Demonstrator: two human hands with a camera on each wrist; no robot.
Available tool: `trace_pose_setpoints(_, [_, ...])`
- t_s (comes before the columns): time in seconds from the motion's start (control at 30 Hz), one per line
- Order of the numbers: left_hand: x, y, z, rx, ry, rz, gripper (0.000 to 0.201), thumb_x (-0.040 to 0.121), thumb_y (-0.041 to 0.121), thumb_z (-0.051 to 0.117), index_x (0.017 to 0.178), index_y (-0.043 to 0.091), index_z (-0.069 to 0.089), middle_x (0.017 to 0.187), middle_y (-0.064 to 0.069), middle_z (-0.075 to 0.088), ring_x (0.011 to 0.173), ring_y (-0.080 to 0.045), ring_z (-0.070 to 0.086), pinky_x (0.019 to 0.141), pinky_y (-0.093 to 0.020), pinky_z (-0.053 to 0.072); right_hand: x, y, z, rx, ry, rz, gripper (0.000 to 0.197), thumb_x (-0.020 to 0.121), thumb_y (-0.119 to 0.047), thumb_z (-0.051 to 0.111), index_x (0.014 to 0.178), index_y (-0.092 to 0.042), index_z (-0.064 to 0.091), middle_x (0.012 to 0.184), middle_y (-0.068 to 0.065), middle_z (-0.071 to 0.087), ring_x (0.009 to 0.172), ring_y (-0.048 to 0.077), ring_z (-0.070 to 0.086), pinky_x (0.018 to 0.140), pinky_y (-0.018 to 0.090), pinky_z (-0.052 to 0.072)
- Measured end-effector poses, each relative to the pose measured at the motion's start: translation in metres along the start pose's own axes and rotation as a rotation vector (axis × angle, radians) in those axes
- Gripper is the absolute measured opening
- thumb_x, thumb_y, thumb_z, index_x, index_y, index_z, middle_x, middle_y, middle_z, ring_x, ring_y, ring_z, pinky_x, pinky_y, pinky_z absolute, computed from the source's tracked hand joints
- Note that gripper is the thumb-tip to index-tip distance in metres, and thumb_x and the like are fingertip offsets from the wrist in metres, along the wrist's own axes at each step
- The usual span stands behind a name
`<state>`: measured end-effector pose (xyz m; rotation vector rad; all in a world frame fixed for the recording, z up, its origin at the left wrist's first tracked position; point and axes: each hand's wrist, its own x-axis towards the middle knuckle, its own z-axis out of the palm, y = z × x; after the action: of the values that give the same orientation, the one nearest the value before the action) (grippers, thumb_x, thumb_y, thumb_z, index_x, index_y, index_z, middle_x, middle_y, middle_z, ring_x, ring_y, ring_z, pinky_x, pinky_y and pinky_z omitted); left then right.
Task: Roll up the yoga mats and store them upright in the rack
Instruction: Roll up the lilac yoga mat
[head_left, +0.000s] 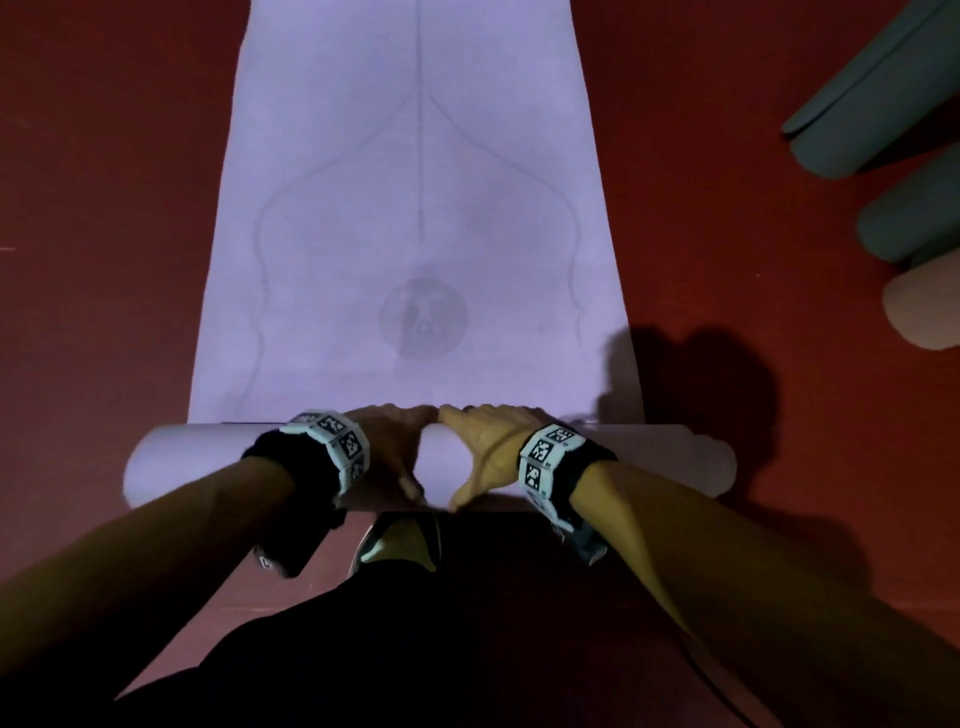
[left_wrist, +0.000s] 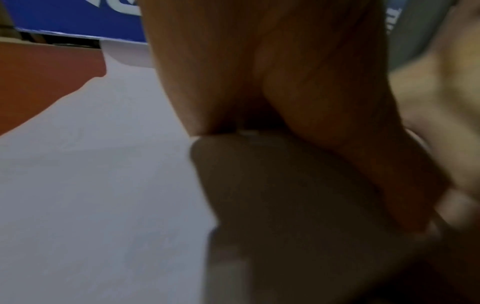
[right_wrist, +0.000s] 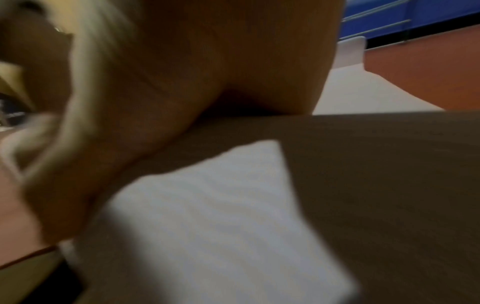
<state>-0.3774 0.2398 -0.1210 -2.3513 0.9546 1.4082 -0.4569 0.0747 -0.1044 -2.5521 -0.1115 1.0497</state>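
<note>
We see no rack or other container. The lavender yoga mat (head_left: 415, 208) lies flat on the red floor (head_left: 104, 208), its near end wound into a roll (head_left: 208, 457) lying crosswise. Our left hand (head_left: 387, 452) and right hand (head_left: 485, 447) rest side by side on the roll's middle, each grip spread, palms pressing down, thumbs on its near face. Three rolled mats (head_left: 878, 119) lie at far right.

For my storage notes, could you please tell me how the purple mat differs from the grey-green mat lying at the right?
The purple mat is only partly rolled, most of it flat on the floor; the grey-green mat is fully rolled. Both hands press the purple mat's roll; nothing touches the grey-green mat. Both lie on the red floor.
</note>
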Motion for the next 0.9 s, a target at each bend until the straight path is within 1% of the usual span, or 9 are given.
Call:
trace_pose_setpoints(0.1, [-0.024, -0.002, -0.001, 0.017, 0.238, 0.132, 0.113, 0.051, 0.065, 0.083, 0.14, 0.029, 0.024, 0.123, -0.002, 0.056, 0.112, -0.03, 0.057, 0.089, -0.041, 0.045, 0.015, 0.004, -0.015, 0.105, -0.105, 0.008, 0.096, 0.046, -0.067, 0.086, 0.13, -0.036, 0.05, 0.115, -0.009, 0.066, 0.099, 0.018, 0.063, 0.088, 0.036, 0.055])
trace_pose_setpoints(0.17, [-0.025, 0.003, 0.005, 0.025, 0.284, 0.111, 0.106, 0.053, 0.065, 0.082, 0.137, 0.028, 0.026, 0.12, -0.002, 0.056, 0.109, -0.031, 0.058, 0.088, -0.042, 0.045, 0.019, 0.004, -0.021, 0.13, -0.166, -0.007, 0.091, 0.048, -0.063, 0.089, 0.128, -0.033, 0.055, 0.115, -0.01, 0.066, 0.101, 0.015, 0.063, 0.092, 0.035, 0.054])
trace_pose_setpoints(0.27, [-0.021, 0.004, 0.001, -0.041, 0.238, 0.104, 0.091, 0.057, 0.059, 0.081, 0.128, 0.031, 0.032, 0.109, -0.001, 0.059, 0.1, -0.03, 0.061, 0.08, -0.038, 0.048, 0.014, 0.004, -0.022, 0.149, -0.16, -0.023, 0.091, 0.057, -0.061, 0.088, 0.134, -0.033, 0.049, 0.115, -0.011, 0.061, 0.104, 0.016, 0.059, 0.09, 0.032, 0.05])
trace_pose_setpoints(0.33, [-0.021, 0.001, -0.009, -0.089, 0.255, 0.093, 0.086, 0.055, 0.059, 0.08, 0.124, 0.034, 0.035, 0.101, 0.002, 0.061, 0.095, -0.028, 0.062, 0.077, -0.037, 0.051, 0.005, 0.002, -0.02, 0.117, -0.083, -0.028, 0.101, 0.052, -0.068, 0.086, 0.136, -0.037, 0.041, 0.119, -0.009, 0.059, 0.105, 0.019, 0.058, 0.09, 0.036, 0.05])
trace_pose_setpoints(0.43, [-0.021, -0.001, -0.012, -0.131, 0.231, 0.091, 0.089, 0.049, 0.063, 0.08, 0.126, 0.042, 0.04, 0.103, 0.005, 0.067, 0.095, -0.023, 0.066, 0.082, -0.037, 0.056, -0.004, -0.002, -0.006, -0.021, -0.004, -0.03, 0.11, 0.048, -0.068, 0.088, 0.135, -0.032, 0.031, 0.125, -0.003, 0.056, 0.109, 0.024, 0.058, 0.083, 0.037, 0.044])
trace_pose_setpoints(0.57, [-0.024, -0.001, -0.01, -0.116, 0.211, 0.084, 0.094, 0.048, 0.067, 0.081, 0.122, 0.036, 0.032, 0.109, 0.003, 0.063, 0.103, -0.027, 0.063, 0.088, -0.041, 0.051, 0.008, 0.0, -0.014, 0.001, -0.012, -0.01, 0.093, 0.052, -0.055, 0.088, 0.13, -0.033, 0.041, 0.108, -0.006, 0.06, 0.096, 0.023, 0.062, 0.074, 0.033, 0.045])
trace_pose_setpoints(0.63, [-0.026, 0.001, -0.004, 0.02, 0.28, 0.1, 0.106, 0.051, 0.068, 0.081, 0.133, 0.03, 0.027, 0.12, -0.001, 0.056, 0.11, -0.03, 0.058, 0.09, -0.042, 0.044, 0.018, 0.004, -0.022, 0.084, -0.079, 0.003, 0.092, 0.047, -0.059, 0.089, 0.127, -0.036, 0.049, 0.108, -0.011, 0.063, 0.097, 0.018, 0.063, 0.082, 0.034, 0.053])
trace_pose_setpoints(0.73, [-0.025, 0.004, 0.009, 0.093, 0.317, 0.111, 0.115, 0.054, 0.067, 0.08, 0.145, 0.028, 0.021, 0.125, -0.004, 0.053, 0.112, -0.032, 0.056, 0.092, -0.044, 0.043, 0.022, 0.006, -0.022, 0.126, -0.187, 0.001, 0.092, 0.047, -0.059, 0.091, 0.126, -0.035, 0.053, 0.116, -0.011, 0.066, 0.103, 0.015, 0.063, 0.095, 0.036, 0.053])
trace_pose_setpoints(0.9, [-0.021, -0.003, -0.019, -0.124, 0.196, 0.158, 0.099, 0.055, 0.053, 0.086, 0.138, 0.042, 0.034, 0.118, 0.003, 0.065, 0.11, -0.024, 0.063, 0.091, -0.036, 0.05, -0.004, 0.008, -0.012, 0.066, 0.004, -0.019, 0.105, 0.05, -0.072, 0.084, 0.134, -0.036, 0.033, 0.123, -0.002, 0.056, 0.108, 0.022, 0.058, 0.085, 0.037, 0.046])
